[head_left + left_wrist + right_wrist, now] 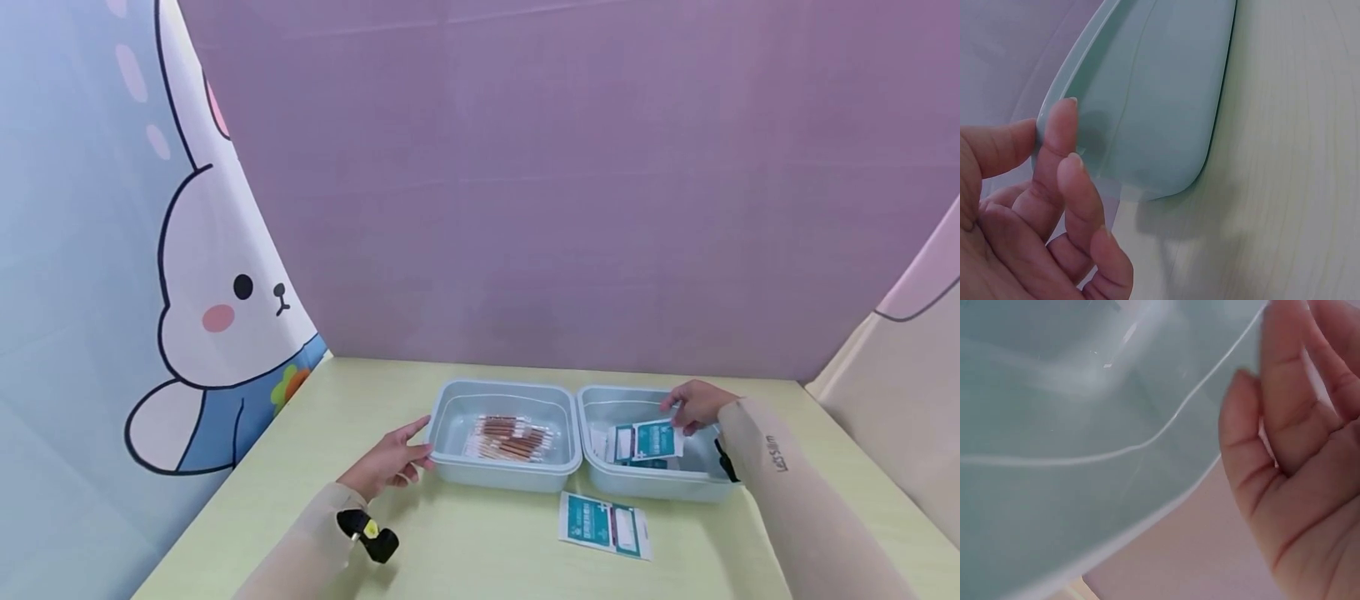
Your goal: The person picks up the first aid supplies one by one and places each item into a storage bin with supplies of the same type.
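My left hand (390,462) pinches the left end of a pale blue plastic bin (498,479), its thumb and a finger at the rim in the left wrist view. That bin holds brown, white-tipped cotton swabs (513,437) in clear wrapping. Over a second pale blue bin (660,485) on the right, my right hand (699,404) grips the upper right corner of a flat teal-and-white packet (655,439). More such packets lie under it. The right wrist view shows curled fingers (1288,381) beside the bin wall; the packet does not show there.
Another teal-and-white packet (604,525) lies flat on the pale yellow table (480,554) in front of the bins. The bins stand side by side, almost touching. Behind the table hangs a purple cloth (540,192); a rabbit-print cloth (217,325) hangs at left.
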A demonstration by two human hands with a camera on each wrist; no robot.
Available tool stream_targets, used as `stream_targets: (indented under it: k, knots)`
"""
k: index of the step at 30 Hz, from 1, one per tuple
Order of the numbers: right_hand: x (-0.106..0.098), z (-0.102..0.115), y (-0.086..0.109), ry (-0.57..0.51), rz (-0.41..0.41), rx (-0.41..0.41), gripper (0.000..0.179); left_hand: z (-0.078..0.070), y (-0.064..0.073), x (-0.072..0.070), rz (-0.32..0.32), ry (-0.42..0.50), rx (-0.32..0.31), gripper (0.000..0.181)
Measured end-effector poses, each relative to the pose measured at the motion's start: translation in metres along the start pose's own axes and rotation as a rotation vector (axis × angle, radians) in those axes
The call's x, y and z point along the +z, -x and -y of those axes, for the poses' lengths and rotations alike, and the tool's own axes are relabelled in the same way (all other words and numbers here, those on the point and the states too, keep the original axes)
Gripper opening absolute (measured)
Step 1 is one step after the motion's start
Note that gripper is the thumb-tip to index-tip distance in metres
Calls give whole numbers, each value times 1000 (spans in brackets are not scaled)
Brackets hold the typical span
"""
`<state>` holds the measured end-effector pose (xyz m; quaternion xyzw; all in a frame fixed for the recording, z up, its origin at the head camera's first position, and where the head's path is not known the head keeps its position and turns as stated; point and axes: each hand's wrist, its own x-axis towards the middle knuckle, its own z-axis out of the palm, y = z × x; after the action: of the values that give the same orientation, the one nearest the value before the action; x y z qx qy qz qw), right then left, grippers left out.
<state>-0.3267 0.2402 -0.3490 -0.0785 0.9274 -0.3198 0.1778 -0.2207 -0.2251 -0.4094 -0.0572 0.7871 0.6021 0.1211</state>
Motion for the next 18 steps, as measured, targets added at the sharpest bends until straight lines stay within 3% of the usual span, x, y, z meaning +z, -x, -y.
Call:
stream_targets:
  k: [5, 9, 18]
  knots:
    - [-4, 5, 1, 48, -24, -27, 45, 1, -1, 1, 2, 2, 1, 59]
    - [-5, 15, 9, 43, -16, -111, 48, 3, -2, 1, 6, 13, 3, 59]
    - [6, 28, 25, 111, 51, -232, 38, 1, 1, 1, -7, 21, -16, 58]
